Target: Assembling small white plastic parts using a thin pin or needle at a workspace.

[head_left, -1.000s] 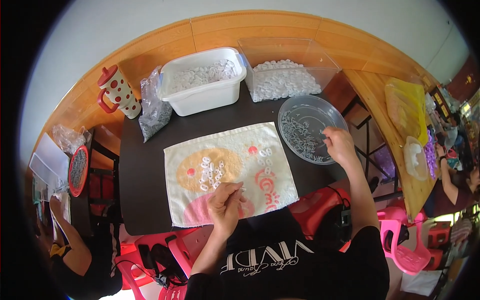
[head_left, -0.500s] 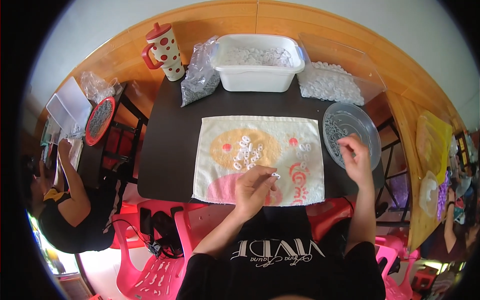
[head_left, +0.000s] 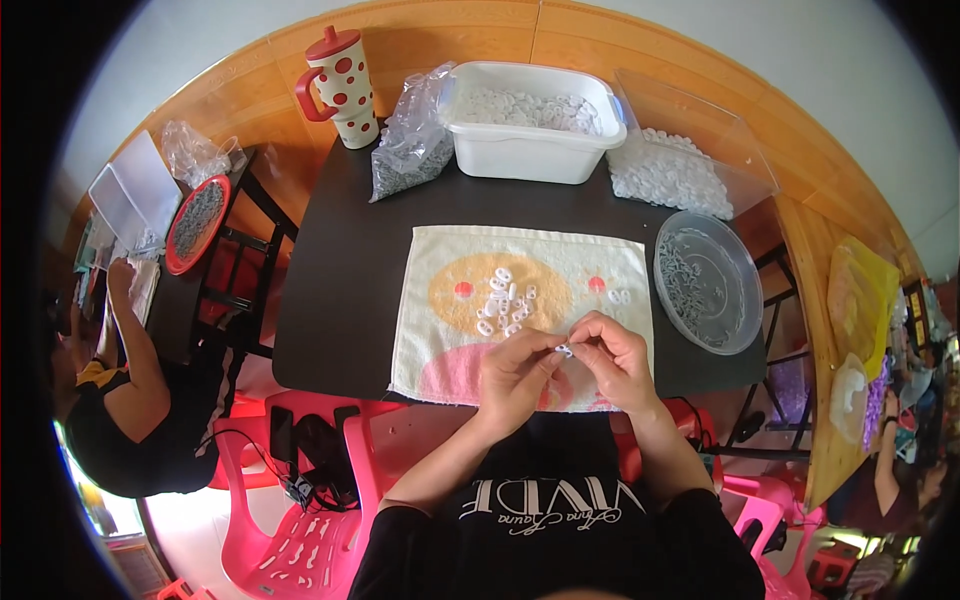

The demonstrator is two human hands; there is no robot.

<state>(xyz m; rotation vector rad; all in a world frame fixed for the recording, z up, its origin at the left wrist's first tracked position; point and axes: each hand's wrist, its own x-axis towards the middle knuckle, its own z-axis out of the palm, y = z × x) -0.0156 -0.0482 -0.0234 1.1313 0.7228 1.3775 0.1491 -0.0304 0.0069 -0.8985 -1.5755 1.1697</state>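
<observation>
Over the near edge of a cream towel (head_left: 425, 262), my left hand (head_left: 513, 380) pinches a small white plastic piece (head_left: 564, 350). My right hand (head_left: 620, 368) meets it there, thumb and fingers pressed together at the same piece. Whatever the right fingertips hold is too small to make out. Several white pieces with holes (head_left: 503, 308) lie loose on the towel's orange patch, beyond my left hand. Another white piece (head_left: 620, 297) rests farther right. To the right stands a round clear tub (head_left: 735, 290) with small grey screw-like parts (head_left: 682, 280) along its left side.
Along the table's far side stand a spotted tumbler (head_left: 345, 90), a bag of grey parts (head_left: 412, 150), a white basin (head_left: 525, 155) and a clear bin of white pieces (head_left: 670, 175). A co-worker (head_left: 130, 400) sits at the left table. A pink chair (head_left: 300, 530) is behind left.
My right hand has moved left from the round tub to my left hand, and the fingertips now meet at the white piece. The view has shifted slightly.
</observation>
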